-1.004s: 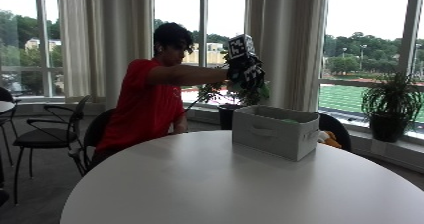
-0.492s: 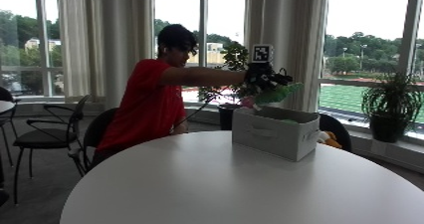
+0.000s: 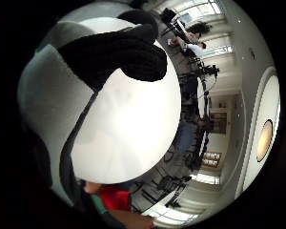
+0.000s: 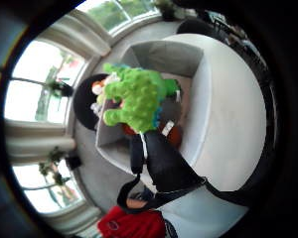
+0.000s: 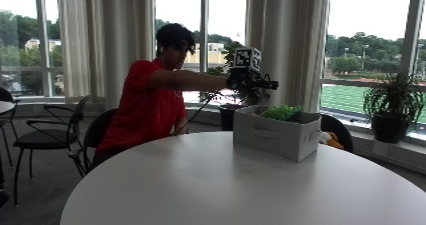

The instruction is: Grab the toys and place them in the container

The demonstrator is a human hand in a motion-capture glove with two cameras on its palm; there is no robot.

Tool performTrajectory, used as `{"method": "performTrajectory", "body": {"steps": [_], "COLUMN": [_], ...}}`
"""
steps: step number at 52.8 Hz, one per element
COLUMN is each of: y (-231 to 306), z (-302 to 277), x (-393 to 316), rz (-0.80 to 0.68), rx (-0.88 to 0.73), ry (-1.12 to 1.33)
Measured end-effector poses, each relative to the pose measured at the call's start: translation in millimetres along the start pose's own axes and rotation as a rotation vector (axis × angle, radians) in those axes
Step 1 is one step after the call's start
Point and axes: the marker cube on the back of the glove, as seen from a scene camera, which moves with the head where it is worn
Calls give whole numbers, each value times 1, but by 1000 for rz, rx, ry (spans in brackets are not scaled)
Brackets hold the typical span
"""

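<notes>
Sitting at the round white desk (image 5: 219,185), a person in a red shirt (image 5: 143,107) is seen in the outside view with one arm stretched out. The gloved right hand (image 5: 247,81) is held just above the grey fabric bin (image 5: 276,132). The bin stands on the desk, near the far edge. A green bumpy toy (image 5: 281,112) pokes up over the bin's rim, just under the hand. It cannot be told from this view whether the toy is held. An orange and white toy (image 5: 327,139) is seen behind the bin, on a dark chair (image 5: 336,127).

In the little finger side palm view, black gloved fingers (image 3: 119,55) are stretched out over the desk top (image 3: 128,129). Nothing is seen held in them there.

In the thumb side palm view, the green bumpy toy (image 4: 136,99) is close to the palm and right over the open grey bin (image 4: 188,89). Red and orange things (image 4: 171,135) lie inside the bin under it. A black strap (image 4: 161,168) of the hand touches the toy's end. It cannot be told whether the fingers are closed on the toy.
</notes>
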Motion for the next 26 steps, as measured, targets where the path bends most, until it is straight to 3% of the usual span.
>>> {"method": "performTrajectory", "body": {"steps": [2, 7, 26], "y": [3, 35, 130], "z": [12, 43, 126], "x": [22, 67, 165], "rz": [144, 249, 365], "rx": [-11, -51, -82], "ry": [55, 3, -86]}}
